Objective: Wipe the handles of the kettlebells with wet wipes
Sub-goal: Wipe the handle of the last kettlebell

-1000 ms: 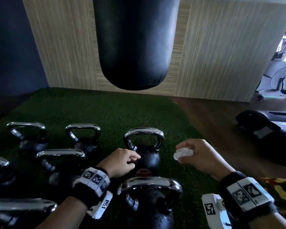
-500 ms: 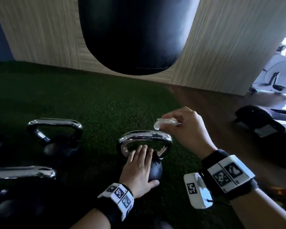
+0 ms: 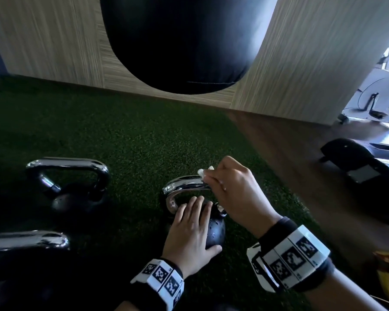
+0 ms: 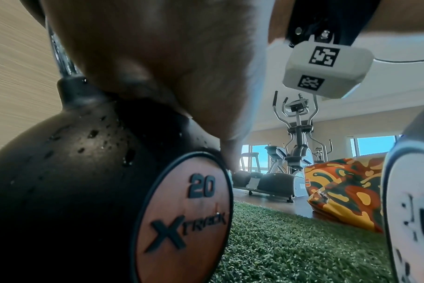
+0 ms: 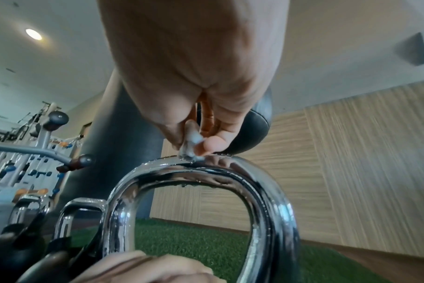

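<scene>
Kettlebells sit on the green turf (image 3: 126, 140). At the near left edge is one shiny handle (image 3: 29, 240), and a bit farther back stands another kettlebell (image 3: 70, 187) with a silver loop on top.

In the middle is the black kettlebell (image 3: 216, 230) being cleaned. Water drops dot its round body, and its side plate says 20 (seen from the left wrist view). The left hand (image 3: 190, 232) lies flat on the ball part, fingers straight and close together, the thumb out to the near right. It presses down and grips nothing.

The chrome handle (image 3: 184, 187) of this kettlebell curves up just past those fingers. At its top right, the right hand (image 3: 236, 196) pinches a small white wet wipe (image 3: 203, 172) between thumb and fingertips. The wipe touches the top of the handle (image 5: 199, 168), and drops cling there too.

Above, far back, hangs a big black punching bag (image 3: 184, 41) in front of a wooden wall (image 3: 301, 59). On the far right stands an exercise machine (image 3: 377, 99) on the brown floor (image 3: 290, 153).
</scene>
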Tool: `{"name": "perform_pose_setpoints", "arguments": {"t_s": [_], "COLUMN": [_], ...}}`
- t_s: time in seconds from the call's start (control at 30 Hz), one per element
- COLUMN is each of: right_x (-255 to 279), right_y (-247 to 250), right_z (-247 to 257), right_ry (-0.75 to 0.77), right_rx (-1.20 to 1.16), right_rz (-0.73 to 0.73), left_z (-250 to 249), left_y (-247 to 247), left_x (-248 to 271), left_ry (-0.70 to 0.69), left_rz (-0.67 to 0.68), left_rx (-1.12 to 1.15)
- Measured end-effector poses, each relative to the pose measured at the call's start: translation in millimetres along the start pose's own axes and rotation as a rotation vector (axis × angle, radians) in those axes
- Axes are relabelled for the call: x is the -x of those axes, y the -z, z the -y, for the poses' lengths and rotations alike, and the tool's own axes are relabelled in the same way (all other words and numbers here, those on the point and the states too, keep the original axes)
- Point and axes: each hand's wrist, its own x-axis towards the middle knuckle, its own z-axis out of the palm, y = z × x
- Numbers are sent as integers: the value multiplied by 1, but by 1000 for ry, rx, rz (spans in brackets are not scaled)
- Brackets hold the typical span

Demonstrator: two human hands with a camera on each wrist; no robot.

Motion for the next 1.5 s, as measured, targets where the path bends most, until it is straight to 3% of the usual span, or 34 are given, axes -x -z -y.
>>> {"name": "perform_pose_setpoints", "arguments": {"t_s": [0.2, 0.37, 0.47, 0.53, 0.73, 0.87, 1.0, 1.1, 1.17, 1.33, 1.43, 1.5], "right_x": [16, 24, 31, 36, 54, 70, 80, 81, 78, 58, 43, 34], "right_y": [0, -2, 1, 2, -16, -35, -45, -27, -6, 42, 60, 67], "right_z": [-14, -13, -44, -61, -79, -87, -91, -92, -83, -43, -20, -10], "right_ry": [-60, -28, -260, -455, -547, -683, -643, -657, -657, -450, -346, -309], "right_rx": [34, 2, -12, -70, -411, -682, -528, -573, -626, -687, -758, -799], "right_rz": [-148, -123, -172, -93, -147, 35, 262, 345, 350, 251, 211, 190], "left_z": [1, 1, 3, 1, 4, 2, 1, 7, 11, 12, 3, -3], "left_y": [2, 1, -4, -2, -3, -2, 14, 32, 55, 109, 135, 151], "left_x": [1, -1, 0, 0, -3, -3, -3, -3, -3, 8, 9, 9], "left_ry": [8, 8, -4, 0, -1, 29, 6, -38, -28, 121, 193, 188], "left_rz": [25, 11, -25, -36, -25, -17, 66, 194, 233, -65, -54, -10], "left_rx": [-51, -41, -58, -62, -57, -44, 0, 20, 224, 767, 1217, 1382]}}
